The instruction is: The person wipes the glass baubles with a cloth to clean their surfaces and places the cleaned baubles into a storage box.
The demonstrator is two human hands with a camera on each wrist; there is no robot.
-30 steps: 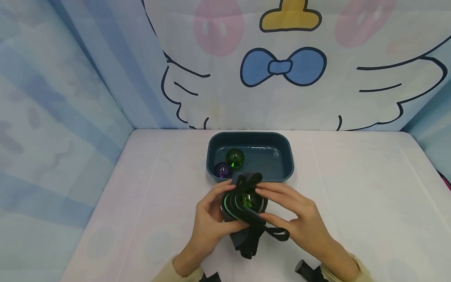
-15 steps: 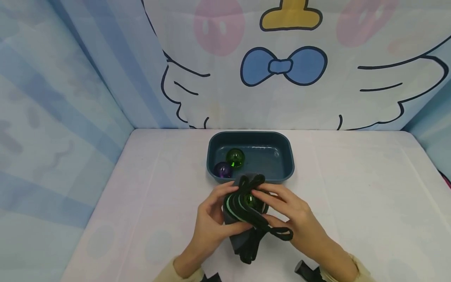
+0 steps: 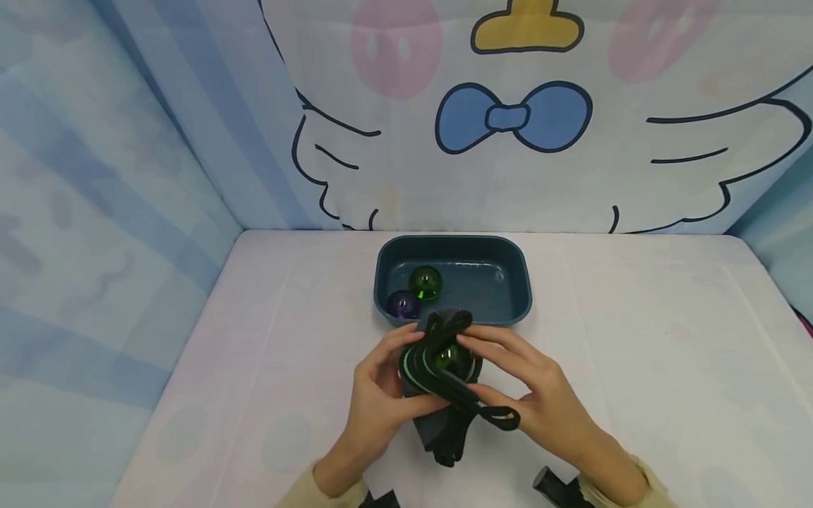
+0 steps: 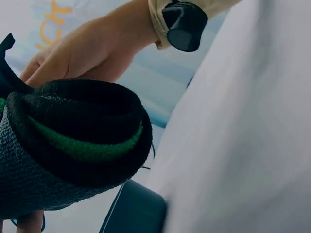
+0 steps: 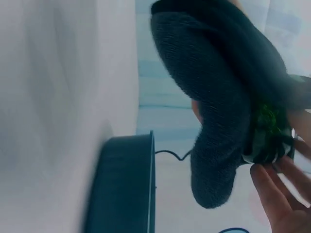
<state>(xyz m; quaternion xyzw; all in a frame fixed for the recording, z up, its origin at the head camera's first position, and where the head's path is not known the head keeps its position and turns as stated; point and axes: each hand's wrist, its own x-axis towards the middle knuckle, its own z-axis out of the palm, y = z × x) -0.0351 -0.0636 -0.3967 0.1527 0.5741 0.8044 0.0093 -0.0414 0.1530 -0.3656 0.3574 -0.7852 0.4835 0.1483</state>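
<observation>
A rolled bundle of dark grey and black fabric, with light green edging and strap-like loops, is held over the table in front of the bin; its kind I cannot tell. A clear green ball sits inside its folds. My left hand grips the bundle's left side, thumb in front and fingers behind. On the other side my right hand holds the bundle's edge beside the ball with fingertips and thumb. In the right wrist view, the right hand's fingers touch the bundle just below the green ball.
Behind the hands stands a dark teal bin. A green ball and a purple ball lie in its left part. A pale cloth covers the table. A printed curtain hangs at the back.
The bundle dips slightly toward me and to the right, then comes back up. More of the green ball shows now. Both hands keep their hold; the bin and its balls stay put.
</observation>
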